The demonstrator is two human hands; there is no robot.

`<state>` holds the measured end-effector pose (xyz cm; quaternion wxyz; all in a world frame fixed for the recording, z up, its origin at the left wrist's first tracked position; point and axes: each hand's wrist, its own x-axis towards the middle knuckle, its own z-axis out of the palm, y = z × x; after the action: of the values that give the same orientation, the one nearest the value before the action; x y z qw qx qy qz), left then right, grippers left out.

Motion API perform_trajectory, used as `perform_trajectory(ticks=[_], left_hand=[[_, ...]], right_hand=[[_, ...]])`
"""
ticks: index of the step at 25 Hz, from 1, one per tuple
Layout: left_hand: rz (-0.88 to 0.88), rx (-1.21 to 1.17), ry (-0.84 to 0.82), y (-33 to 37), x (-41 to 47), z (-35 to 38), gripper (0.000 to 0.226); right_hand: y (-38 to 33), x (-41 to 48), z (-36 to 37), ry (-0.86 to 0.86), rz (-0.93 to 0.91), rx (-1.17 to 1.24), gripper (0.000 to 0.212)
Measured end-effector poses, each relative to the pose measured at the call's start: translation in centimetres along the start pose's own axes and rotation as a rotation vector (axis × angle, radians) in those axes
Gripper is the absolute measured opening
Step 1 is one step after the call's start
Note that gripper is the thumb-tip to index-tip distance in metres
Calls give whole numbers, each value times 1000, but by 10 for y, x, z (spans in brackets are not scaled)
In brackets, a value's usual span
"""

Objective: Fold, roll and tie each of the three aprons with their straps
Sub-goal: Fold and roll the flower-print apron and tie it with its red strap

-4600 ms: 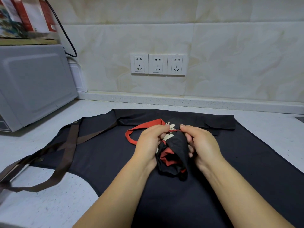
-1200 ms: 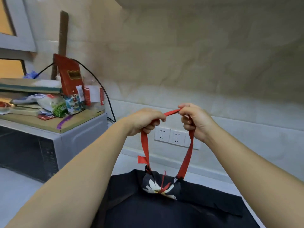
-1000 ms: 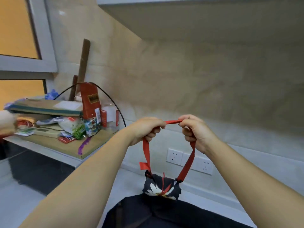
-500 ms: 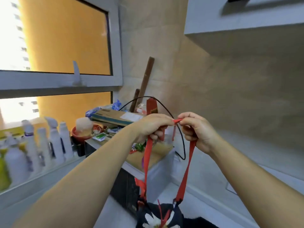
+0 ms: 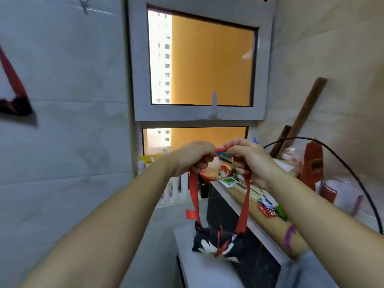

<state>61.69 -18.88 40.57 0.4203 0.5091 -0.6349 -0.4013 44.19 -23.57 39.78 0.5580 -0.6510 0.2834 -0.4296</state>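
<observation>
Two bare forearms reach forward from the bottom of the frame. The left hand [image 5: 193, 157] and the right hand [image 5: 251, 161] are close together, each with its fingers curled tight round the top of a red strap [image 5: 221, 150], and a short stretch of strap is pulled taut between them. From each hand a length of strap drops to the apron [image 5: 216, 244], which hangs in the air below them, off any tabletop. It is a compact roll of dark cloth printed with white petals, cinched across the middle by a thin red tie whose ends stick up from a small knot. A loose red tab juts from the left length just above the roll. Held apart this way, the strap appears to be kept open as a loop, ready to slip over something, while the roll's own weight tests the knot. Just behind the roll stands a microwave [image 5: 220, 204] with a dark door, its top carrying a board [image 5: 270, 223] crowded with packets. A black cable [image 5: 353, 173] arches over them. Beyond is a grey-framed window [image 5: 197, 115] facing an orange wall and a tower block. High on the pale wall [image 5: 62, 142] to the left sits a small hook [image 5: 84, 6]. At the far left edge a second dark bundle [image 5: 15, 106], blurred, hangs from its own red strap. It looks like another finished apron, which suggests this one is also bound for the wall.
</observation>
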Motion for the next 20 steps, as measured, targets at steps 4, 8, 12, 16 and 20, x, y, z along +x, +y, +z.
perform_trajectory(ticks=[4,8,12,16,20], left_hand=[[21,49,112,-12,-16,-87,9],[32,102,201,-25,-39,-184,9],[53,142,298,-37,-63,-284,6],[123,143,395,-30,-81,-362,22],[161,351,519,-11,-93,-425,21]], right_hand=[[-3,50,75,-86,-60,-25,18],[-5,103,162,-128,-117,-31,17],[-18,153,249,-158,-162,-10,21],[-36,196,312,-131,-229,-15,23],[-61,237,360,-176,-349,-35,21]])
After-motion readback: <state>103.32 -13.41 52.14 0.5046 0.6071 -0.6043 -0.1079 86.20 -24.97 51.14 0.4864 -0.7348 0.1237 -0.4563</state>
